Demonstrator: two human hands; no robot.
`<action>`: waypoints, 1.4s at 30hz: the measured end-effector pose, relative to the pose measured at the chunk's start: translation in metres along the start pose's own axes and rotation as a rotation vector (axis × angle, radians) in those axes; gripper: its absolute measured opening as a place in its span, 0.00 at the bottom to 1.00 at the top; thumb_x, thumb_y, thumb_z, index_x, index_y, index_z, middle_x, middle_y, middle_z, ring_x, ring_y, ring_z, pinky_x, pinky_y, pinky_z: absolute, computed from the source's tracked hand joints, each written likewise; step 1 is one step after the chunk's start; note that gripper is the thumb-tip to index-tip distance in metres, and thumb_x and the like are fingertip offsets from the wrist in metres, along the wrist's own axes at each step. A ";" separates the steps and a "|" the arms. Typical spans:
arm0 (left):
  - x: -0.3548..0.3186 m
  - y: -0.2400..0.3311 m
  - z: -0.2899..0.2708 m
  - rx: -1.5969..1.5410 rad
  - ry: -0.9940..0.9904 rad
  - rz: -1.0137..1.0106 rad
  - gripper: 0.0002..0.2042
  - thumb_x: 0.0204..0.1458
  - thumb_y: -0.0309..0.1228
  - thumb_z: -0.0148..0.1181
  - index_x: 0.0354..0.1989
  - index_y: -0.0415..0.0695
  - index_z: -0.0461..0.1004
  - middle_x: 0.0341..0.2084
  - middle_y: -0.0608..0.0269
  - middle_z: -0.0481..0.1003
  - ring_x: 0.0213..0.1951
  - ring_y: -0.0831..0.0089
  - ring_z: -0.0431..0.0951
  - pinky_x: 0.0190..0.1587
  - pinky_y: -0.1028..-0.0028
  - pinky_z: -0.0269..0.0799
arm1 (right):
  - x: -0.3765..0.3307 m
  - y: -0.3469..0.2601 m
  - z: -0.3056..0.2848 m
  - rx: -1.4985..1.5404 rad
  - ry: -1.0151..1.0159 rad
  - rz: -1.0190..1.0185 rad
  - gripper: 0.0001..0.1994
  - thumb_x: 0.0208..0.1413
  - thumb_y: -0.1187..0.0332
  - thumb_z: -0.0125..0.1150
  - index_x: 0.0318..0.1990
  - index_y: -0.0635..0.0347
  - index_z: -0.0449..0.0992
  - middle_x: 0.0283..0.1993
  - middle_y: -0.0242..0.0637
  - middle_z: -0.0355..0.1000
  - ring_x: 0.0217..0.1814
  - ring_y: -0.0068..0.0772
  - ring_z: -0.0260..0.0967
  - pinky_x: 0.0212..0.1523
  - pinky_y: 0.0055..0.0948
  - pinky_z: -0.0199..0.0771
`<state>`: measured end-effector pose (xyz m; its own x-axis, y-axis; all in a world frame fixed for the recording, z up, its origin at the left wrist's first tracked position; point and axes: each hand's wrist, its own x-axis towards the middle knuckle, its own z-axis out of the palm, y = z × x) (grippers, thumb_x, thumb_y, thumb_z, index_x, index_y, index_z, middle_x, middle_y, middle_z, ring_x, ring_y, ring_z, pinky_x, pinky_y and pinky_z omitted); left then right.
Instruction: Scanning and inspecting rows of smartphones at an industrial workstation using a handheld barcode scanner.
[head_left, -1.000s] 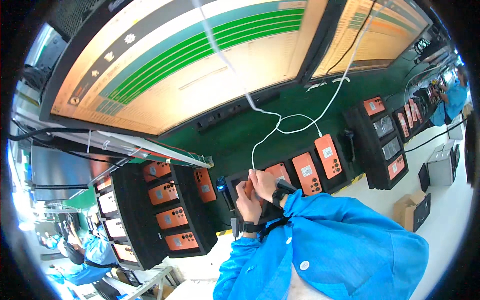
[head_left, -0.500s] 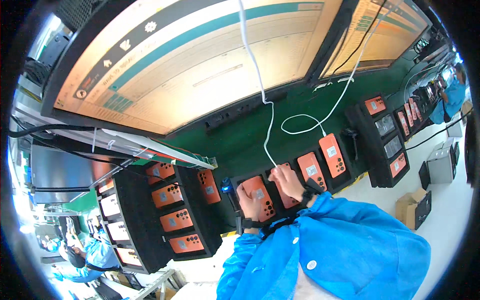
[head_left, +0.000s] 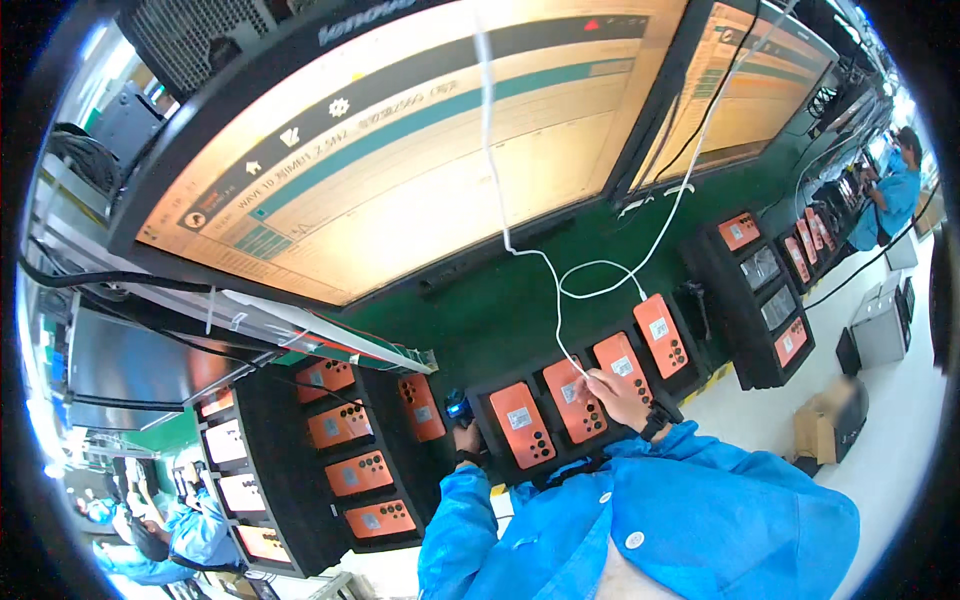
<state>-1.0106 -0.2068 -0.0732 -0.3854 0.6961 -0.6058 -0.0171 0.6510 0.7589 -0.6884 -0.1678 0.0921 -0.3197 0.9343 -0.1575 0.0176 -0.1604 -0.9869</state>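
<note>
My right hand pinches the end of a white cable over an orange phone in a black foam tray. My left hand is closed around the handle of a black handheld scanner with a blue light, just left of that tray. The leftmost phone in the tray lies back up with a white label and dark camera rings. Right of my right hand are another orange phone and a far-right phone, which has a white cable plugged into its top end.
Two lit monitors stand behind the green bench. Black trays of orange phones sit at the left, and another tray at the right. A cardboard box lies on the floor. Co-workers in blue are farther off.
My left hand has left the leftmost phone and moved left onto the scanner. My right hand, with the cable end, has shifted slightly right and down. The view has tilted a little.
</note>
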 end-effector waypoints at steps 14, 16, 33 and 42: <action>-0.206 0.097 0.046 -0.238 0.102 0.137 0.09 0.48 0.23 0.57 0.39 0.36 0.72 0.10 0.69 0.66 0.11 0.81 0.65 0.14 0.79 0.60 | 0.023 0.044 -0.034 -0.051 -0.142 0.124 0.20 0.67 0.55 0.34 0.39 0.60 0.69 0.40 0.32 0.69 0.44 0.23 0.64 0.49 0.27 0.64; -0.217 0.090 0.063 -0.127 -0.050 0.071 0.12 0.49 0.23 0.57 0.42 0.36 0.70 0.11 0.69 0.67 0.12 0.81 0.65 0.15 0.79 0.60 | 0.021 0.048 -0.032 -0.004 -0.165 0.150 0.22 0.67 0.54 0.33 0.44 0.61 0.71 0.42 0.32 0.69 0.45 0.25 0.64 0.49 0.27 0.63; -0.209 0.084 0.103 -0.124 -0.338 0.097 0.11 0.50 0.26 0.58 0.41 0.40 0.68 0.16 0.68 0.68 0.14 0.79 0.67 0.17 0.78 0.63 | 0.031 0.017 -0.012 -0.126 -0.169 0.235 0.36 0.61 0.40 0.32 0.56 0.70 0.59 0.53 0.51 0.65 0.56 0.43 0.62 0.54 0.36 0.60; -0.187 0.085 0.094 -0.121 -0.391 0.136 0.11 0.49 0.26 0.58 0.39 0.39 0.67 0.14 0.66 0.68 0.13 0.78 0.67 0.14 0.77 0.62 | 0.045 0.004 0.002 0.029 -0.106 0.235 0.33 0.61 0.39 0.34 0.49 0.66 0.63 0.43 0.32 0.62 0.45 0.21 0.57 0.47 0.24 0.62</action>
<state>-0.8528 -0.2535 0.0822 -0.0132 0.8508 -0.5253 -0.1071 0.5211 0.8467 -0.7044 -0.1273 0.0811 -0.4079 0.8318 -0.3764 0.0763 -0.3798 -0.9219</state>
